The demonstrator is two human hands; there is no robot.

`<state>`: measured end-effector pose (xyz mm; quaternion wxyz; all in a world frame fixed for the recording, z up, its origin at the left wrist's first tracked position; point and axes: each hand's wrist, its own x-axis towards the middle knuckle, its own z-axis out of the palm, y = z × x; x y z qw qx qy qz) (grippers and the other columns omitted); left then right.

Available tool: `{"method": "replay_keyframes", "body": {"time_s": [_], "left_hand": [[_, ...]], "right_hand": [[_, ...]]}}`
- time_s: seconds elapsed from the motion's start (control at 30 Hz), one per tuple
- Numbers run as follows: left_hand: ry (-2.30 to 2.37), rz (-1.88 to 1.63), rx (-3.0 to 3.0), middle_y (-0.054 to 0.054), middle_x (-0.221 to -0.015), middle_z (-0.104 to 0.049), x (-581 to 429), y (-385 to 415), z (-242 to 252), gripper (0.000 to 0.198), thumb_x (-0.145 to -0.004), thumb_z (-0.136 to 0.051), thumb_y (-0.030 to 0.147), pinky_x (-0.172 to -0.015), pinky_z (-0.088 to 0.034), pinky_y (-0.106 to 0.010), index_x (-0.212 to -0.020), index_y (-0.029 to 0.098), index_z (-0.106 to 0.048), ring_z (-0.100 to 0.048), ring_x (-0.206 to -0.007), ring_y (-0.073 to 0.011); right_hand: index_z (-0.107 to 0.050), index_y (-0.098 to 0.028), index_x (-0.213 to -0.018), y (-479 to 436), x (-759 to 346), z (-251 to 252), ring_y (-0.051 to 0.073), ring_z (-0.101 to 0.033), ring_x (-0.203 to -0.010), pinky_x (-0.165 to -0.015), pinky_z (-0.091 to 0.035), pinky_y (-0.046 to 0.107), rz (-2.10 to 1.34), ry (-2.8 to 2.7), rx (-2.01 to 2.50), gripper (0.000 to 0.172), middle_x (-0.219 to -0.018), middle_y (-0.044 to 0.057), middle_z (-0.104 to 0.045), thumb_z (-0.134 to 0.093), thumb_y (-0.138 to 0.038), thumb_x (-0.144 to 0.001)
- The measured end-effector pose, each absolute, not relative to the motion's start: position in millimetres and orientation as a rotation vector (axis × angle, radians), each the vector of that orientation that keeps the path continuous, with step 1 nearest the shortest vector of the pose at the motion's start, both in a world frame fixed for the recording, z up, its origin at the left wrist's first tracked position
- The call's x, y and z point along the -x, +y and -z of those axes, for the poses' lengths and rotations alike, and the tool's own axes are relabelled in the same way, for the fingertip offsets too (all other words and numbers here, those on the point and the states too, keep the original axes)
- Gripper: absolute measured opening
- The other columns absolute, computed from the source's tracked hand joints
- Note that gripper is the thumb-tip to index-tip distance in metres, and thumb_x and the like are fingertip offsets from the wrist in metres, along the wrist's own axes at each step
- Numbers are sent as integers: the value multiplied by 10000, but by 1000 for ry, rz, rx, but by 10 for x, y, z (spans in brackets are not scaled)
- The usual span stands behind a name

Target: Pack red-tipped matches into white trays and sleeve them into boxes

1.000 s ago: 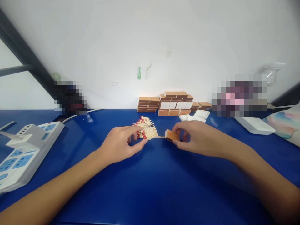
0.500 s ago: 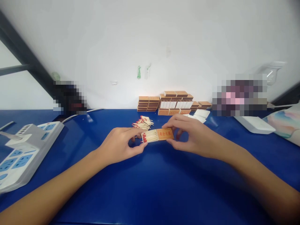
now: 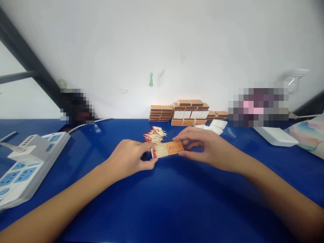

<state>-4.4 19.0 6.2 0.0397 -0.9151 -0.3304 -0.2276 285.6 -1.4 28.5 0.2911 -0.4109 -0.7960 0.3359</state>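
My left hand [image 3: 129, 158] pinches the left end of a white matchbox tray [image 3: 159, 151] full of red-tipped matches. My right hand [image 3: 202, 146] grips the orange matchbox sleeve [image 3: 174, 147] from the right, thumb below and fingers above. The sleeve covers about the right half of the tray, and the matches' red heads still show at the left. Both hands hold the box just above the blue table [image 3: 162, 195]. A loose pile of matches [image 3: 155, 135] lies right behind the box.
Stacks of orange matchboxes [image 3: 186, 111] stand against the white wall, with empty white trays [image 3: 214, 125] beside them. A white power strip [image 3: 22, 165] lies at the left. A flat white box [image 3: 275, 135] and a patterned item [image 3: 307, 135] sit at the right.
The sleeve was apart from the tray a second ago. My right hand has moved left and slid it over the tray, which is now about half covered.
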Motion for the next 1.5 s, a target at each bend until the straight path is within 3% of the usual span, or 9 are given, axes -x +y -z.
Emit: {"method": "replay_keyframes", "body": {"time_s": [0.17, 0.33, 0.57, 0.87, 1.03, 1.17, 1.3, 1.5], "left_hand": [[-1038, 616, 2792, 8, -707, -752, 42, 214, -79, 192, -834, -725, 354, -502, -348, -250, -970, 223, -760, -649, -530, -158], [-1031, 587, 2832, -22, -826, -780, 42, 232, -71, 185, -831, -740, 316, -572, -447, -262, -982, 212, -759, -715, -664, -191], [-984, 664, 2788, -38, -851, -771, 47, 200, -116, 166, -845, -728, 311, -620, -503, -280, -966, 199, -742, -720, -722, -198], [-922, 584, 2771, -59, -801, -760, 29, 166, -152, 164, -852, -711, 285, -580, -499, -300, -953, 160, -744, -712, -677, -217], [-969, 709, 2821, -67, -911, -774, 44, 189, -143, 202, -858, -732, 289, -651, -555, -320, -1018, 167, -749, -733, -767, -224], [-1052, 825, 2894, -60, -960, -764, 57, 213, -164, 267, -845, -757, 293, -711, -576, -323, -1085, 176, -742, -724, -804, -208], [-1151, 1007, 3001, -14, -1003, -771, 40, 229, -202, 299, -826, -775, 267, -706, -564, -266, -1118, 214, -735, -696, -766, -146], [-1370, 1200, 3199, -10, -1090, -781, -1, 221, -244, 347, -824, -774, 253, -862, -591, -266, -1165, 207, -732, -729, -885, -146]], "right_hand": [[-721, -256, -1166, -3, -2843, -290, 219, -707, -958, -907, -621, 424, -990, -2050, 1119, 369, -1200, 77, -698, -761, -457, -858], [-731, -256, -1151, 19, -2835, -254, 220, -718, -975, -921, -609, 418, -1072, -1990, 1103, 380, -1215, 72, -706, -790, -461, -836], [-718, -237, -1180, 7, -2831, -323, 201, -727, -756, -752, -614, 390, -1271, -1859, 1126, 426, -872, 38, -764, -812, -428, -811], [-766, -260, -1137, -11, -2799, -347, 213, -743, -838, -838, -624, 404, -1273, -1849, 1130, 393, -992, 46, -788, -838, -418, -784], [-771, -273, -1145, -11, -2826, -374, 221, -738, -850, -827, -620, 409, -1231, -1877, 1146, 361, -962, 41, -779, -813, -421, -818], [-774, -279, -1171, -17, -2855, -398, 228, -727, -903, -855, -614, 421, -1129, -1923, 1133, 387, -1069, 56, -777, -812, -440, -820], [-757, -266, -1198, -18, -2874, -401, 233, -716, -930, -826, -619, 414, -1083, -1903, 1100, 412, -1156, 78, -759, -797, -461, -837], [-744, -247, -1182, -11, -2889, -386, 204, -716, -855, -701, -606, 335, -1158, -1823, 1042, 390, -1031, 71, -768, -811, -410, -835]]}}
